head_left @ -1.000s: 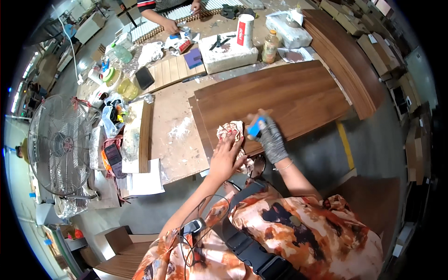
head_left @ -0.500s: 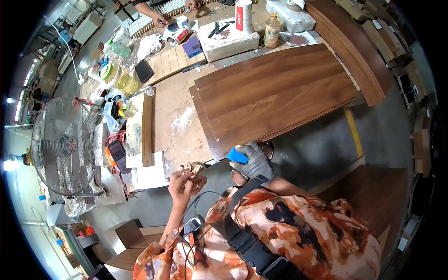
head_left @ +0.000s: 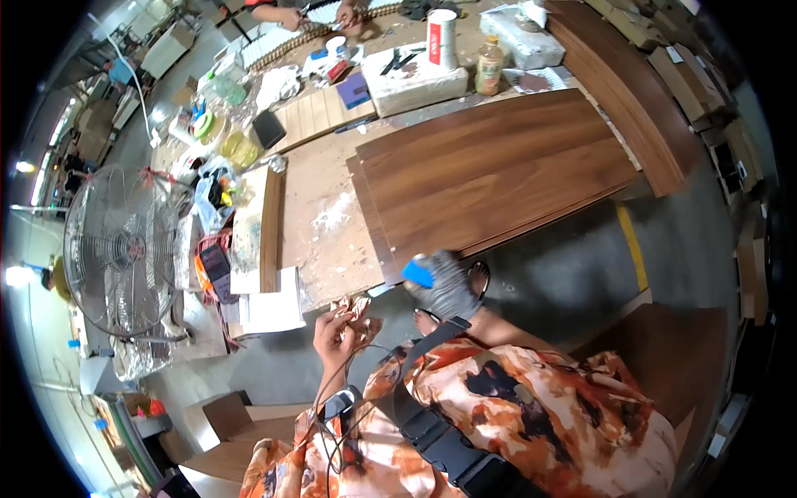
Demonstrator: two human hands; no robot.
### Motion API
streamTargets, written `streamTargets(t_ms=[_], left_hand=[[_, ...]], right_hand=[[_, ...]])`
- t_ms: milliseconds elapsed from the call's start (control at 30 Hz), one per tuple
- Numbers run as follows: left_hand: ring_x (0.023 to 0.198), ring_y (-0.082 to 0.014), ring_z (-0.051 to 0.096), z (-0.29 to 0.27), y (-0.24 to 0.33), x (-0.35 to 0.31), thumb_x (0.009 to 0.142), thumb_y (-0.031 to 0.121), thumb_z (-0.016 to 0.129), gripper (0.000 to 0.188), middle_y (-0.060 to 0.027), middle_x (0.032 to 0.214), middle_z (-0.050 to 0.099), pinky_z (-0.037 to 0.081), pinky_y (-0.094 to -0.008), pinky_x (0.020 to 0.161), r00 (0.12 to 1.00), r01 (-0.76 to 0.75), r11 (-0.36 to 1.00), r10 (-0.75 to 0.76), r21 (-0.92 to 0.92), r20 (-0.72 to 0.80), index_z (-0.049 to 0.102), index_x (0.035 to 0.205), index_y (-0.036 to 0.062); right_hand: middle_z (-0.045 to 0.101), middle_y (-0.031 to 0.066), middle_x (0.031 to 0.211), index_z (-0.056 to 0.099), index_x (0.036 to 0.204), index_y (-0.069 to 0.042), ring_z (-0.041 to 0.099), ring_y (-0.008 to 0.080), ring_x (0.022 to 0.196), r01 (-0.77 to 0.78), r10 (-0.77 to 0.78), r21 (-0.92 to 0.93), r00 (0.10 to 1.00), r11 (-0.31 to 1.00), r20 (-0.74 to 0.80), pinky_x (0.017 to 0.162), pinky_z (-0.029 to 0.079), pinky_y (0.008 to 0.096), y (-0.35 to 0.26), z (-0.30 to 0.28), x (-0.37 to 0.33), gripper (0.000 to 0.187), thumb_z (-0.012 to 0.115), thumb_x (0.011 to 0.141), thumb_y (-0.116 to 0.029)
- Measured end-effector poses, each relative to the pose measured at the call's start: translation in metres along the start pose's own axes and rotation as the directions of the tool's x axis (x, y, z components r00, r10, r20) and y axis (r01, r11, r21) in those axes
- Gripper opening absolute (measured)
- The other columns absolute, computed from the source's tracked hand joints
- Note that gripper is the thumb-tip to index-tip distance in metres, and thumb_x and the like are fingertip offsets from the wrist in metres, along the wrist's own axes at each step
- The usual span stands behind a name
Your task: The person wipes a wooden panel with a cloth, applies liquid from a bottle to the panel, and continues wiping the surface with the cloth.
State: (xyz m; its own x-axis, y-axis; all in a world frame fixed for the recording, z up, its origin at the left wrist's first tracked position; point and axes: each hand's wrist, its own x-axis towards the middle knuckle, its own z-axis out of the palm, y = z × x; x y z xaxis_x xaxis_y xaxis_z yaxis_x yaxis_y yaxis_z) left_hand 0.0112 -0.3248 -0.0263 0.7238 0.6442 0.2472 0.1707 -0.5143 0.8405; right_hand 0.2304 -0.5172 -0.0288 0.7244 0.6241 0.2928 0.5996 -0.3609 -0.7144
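Note:
My bare left hand (head_left: 333, 339) is closed on a crumpled brown rag (head_left: 352, 309), held up just off the table's near edge; it could also be crumpled paper. In a grey work glove, my right hand (head_left: 453, 287) grips a small blue block (head_left: 418, 272) at the near left corner of the stacked panels. The top dark brown wood-grain panel (head_left: 498, 170) lies flat, with another panel's edge showing beneath it on the left. My gloved fingers are slightly blurred, and whether the block touches the panel is unclear.
A wire-guarded fan (head_left: 120, 249) stands left of the table (head_left: 324, 183), near a wooden bar (head_left: 271, 228) and white paper (head_left: 274, 307). Behind the panels are a white foam block (head_left: 419, 90), a can (head_left: 442, 41) and a bottle (head_left: 489, 66). Another person's hands (head_left: 290, 18) work at the far edge.
The whole view has shifted slightly. My right hand has turned a little, with the blue block still in it. My left hand keeps the rag. The other person's hands have moved closer together.

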Motion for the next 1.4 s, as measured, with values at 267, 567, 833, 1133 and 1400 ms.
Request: streamTargets(t_ms=[267,567,833,1133,1400], left_hand=[[0.098,-0.0237,0.068,0.010,0.008,0.021,0.077,-0.008,0.065,0.028,-0.0140,0.109,0.069,0.054,-0.0306,0.083,0.988,-0.151,0.988,0.151,-0.046,0.009,0.075,0.101,0.0029],[0.105,-0.0265,0.068,0.033,0.053,0.082,0.080,-0.008,0.064,0.026,-0.0161,0.112,0.068,0.056,-0.0335,0.087,0.959,-0.281,0.959,0.282,-0.028,0.030,0.074,0.102,0.0009],[0.112,-0.0341,0.062,0.109,0.098,0.172,0.081,0.005,0.072,0.029,-0.0138,0.119,0.067,0.050,-0.0411,0.098,0.916,-0.391,0.919,0.384,0.046,0.114,0.073,0.110,0.0084],[0.129,-0.0451,0.049,0.208,0.085,0.157,0.093,0.013,0.060,0.043,-0.0245,0.139,0.053,0.043,-0.0490,0.106,0.908,-0.399,0.853,0.318,0.336,0.272,0.059,0.135,0.0053],[0.128,-0.0428,0.049,0.209,0.095,0.158,0.095,0.012,0.054,0.038,-0.0234,0.140,0.051,0.041,-0.0496,0.107,0.919,-0.373,0.857,0.289,0.356,0.266,0.059,0.132,0.0057]], right_hand=[[0.058,0.0222,0.106,0.061,0.117,-0.003,0.060,0.0415,0.099,-0.075,0.063,-0.054,0.979,0.996,-0.195,0.088,0.052,0.0480,0.042,-0.055,-0.009,0.050,0.081,0.079,-0.030],[0.057,0.0220,0.114,0.061,0.120,-0.006,0.058,0.0413,0.107,-0.168,0.164,-0.017,0.974,0.986,-0.156,0.092,0.051,0.0482,0.036,-0.047,-0.014,0.054,0.083,0.078,-0.031],[0.058,0.0193,0.103,0.064,0.115,-0.004,0.060,0.0391,0.097,-0.231,0.172,-0.089,0.887,0.969,-0.428,0.086,0.051,0.0477,0.096,-0.116,-0.018,0.049,0.085,0.076,-0.025],[0.059,0.0193,0.105,0.064,0.118,-0.006,0.061,0.0392,0.097,-0.179,0.121,-0.130,0.923,0.975,-0.366,0.088,0.052,0.0475,0.116,-0.126,-0.013,0.049,0.083,0.078,-0.026],[0.056,0.0207,0.107,0.062,0.118,-0.006,0.060,0.0389,0.098,-0.181,0.150,-0.057,0.924,0.982,-0.353,0.086,0.053,0.0485,0.132,-0.152,-0.012,0.052,0.084,0.078,-0.031]])
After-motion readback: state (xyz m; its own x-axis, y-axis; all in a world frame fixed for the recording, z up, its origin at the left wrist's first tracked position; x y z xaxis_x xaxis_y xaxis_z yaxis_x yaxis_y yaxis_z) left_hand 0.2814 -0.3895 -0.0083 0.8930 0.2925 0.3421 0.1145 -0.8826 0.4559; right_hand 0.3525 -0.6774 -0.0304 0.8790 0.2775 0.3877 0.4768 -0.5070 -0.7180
